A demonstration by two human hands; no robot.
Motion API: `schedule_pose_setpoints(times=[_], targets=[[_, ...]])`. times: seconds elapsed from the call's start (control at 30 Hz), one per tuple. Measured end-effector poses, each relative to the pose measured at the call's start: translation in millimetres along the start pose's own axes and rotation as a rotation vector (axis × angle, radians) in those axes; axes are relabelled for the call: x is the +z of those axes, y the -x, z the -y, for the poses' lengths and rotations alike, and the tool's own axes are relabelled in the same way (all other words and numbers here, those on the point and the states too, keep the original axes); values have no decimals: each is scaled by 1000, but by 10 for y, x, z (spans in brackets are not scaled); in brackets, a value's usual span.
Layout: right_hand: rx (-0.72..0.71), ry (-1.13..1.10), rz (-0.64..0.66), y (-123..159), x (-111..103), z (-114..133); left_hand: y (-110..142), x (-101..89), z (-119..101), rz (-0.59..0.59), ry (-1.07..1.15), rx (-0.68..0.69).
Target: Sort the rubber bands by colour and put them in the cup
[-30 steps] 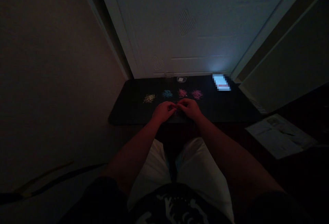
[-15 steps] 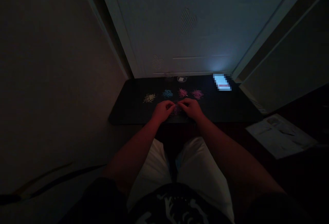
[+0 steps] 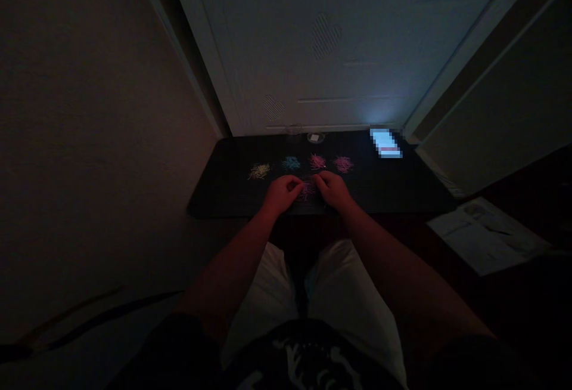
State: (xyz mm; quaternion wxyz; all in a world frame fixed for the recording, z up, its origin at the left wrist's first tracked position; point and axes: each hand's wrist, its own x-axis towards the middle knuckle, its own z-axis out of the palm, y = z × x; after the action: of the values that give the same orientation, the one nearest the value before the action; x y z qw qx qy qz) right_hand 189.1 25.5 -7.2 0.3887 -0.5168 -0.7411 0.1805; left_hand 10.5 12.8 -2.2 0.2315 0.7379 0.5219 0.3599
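- Purplish heap of thin mixed sticks lies on black mat, betw. both hands, near its front edge.
- L hand & R hand flank heap, fingertips curled in at it; too dark to tell if either pinches a stick.
- Just behind: row of 4 small piles – yellowish pile, blue pile, red-pink pile, magenta pile.
- Step looks like sorting by colour; next likely calls for a fine single-stick pinch.
- Far R corner: lit phone.
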Motion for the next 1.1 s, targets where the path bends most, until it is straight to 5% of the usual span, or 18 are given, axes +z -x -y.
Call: schedule_pose_setpoints(times=[0.53, 1.1], targets=[[-52, 8, 52, 13, 2, 18, 19, -38, -73, 123, -82, 93], [-191, 223, 178, 61, 13, 90, 6, -38, -51, 87, -127, 97]])
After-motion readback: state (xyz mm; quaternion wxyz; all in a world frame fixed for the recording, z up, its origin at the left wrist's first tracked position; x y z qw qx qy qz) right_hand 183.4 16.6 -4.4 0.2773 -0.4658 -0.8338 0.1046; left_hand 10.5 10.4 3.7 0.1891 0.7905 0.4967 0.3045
